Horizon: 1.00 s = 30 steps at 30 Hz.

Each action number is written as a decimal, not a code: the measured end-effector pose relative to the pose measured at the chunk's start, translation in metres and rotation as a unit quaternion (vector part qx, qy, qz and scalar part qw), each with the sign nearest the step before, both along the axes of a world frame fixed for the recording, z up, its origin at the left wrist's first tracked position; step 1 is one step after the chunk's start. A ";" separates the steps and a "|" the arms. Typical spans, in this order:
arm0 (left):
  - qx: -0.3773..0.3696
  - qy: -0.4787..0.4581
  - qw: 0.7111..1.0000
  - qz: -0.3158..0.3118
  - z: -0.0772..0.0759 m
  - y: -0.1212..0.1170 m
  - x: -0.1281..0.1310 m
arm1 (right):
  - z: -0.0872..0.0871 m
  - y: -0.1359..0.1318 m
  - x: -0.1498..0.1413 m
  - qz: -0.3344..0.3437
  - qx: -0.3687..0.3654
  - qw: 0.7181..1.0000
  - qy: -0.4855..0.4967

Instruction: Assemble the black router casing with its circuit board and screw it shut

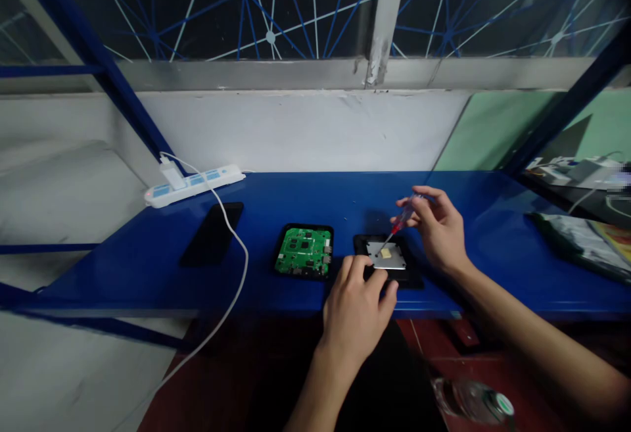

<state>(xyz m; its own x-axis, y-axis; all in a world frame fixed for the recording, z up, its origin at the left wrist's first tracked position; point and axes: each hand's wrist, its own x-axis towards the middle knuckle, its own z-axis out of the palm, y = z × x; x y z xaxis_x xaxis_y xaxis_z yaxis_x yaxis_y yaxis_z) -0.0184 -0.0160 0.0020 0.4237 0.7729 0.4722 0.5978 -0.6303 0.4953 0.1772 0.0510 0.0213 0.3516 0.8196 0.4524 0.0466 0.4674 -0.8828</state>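
In my right hand (438,225) is a screwdriver (401,217) with a clear, red-tinted handle, held slanted. Its tip points down at the left part of a silver metal plate (394,260), which bears a small yellowish pad (385,253). The plate lies in a black plastic cover (361,245). My left hand (355,307) rests at the cover's near left edge, fingers bent and spread; the fingertips partly hide that edge. To the left, a green circuit board (302,248) sits in a black case (279,267).
A dark flat phone-like slab (211,235) lies at the left, crossed by a white cable (245,261). Behind it is a power strip (197,185) with a plugged-in charger (172,173). A plastic bag (582,241) lies at the right; a bottle (473,400) is below the blue table (276,192).
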 end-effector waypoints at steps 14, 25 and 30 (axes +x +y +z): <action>0.010 -0.005 1.000 0.019 -0.003 0.002 0.002 | 0.000 0.001 -0.009 0.010 -0.006 1.000 0.005; 0.016 -0.026 0.999 0.028 -0.004 0.002 0.004 | 0.000 0.000 -0.009 0.022 -0.025 0.999 0.019; 0.013 -0.025 0.999 0.027 -0.004 0.002 0.004 | 0.000 0.000 -0.008 0.018 -0.025 0.999 0.007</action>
<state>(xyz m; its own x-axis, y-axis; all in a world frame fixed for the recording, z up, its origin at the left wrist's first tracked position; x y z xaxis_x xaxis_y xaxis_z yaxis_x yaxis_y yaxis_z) -0.0144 -0.0141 -0.0022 0.3565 0.7817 0.5117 0.6069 -0.6101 0.5094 0.1696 0.0510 0.0209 0.3267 0.8535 0.4059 0.0182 0.4237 -0.9056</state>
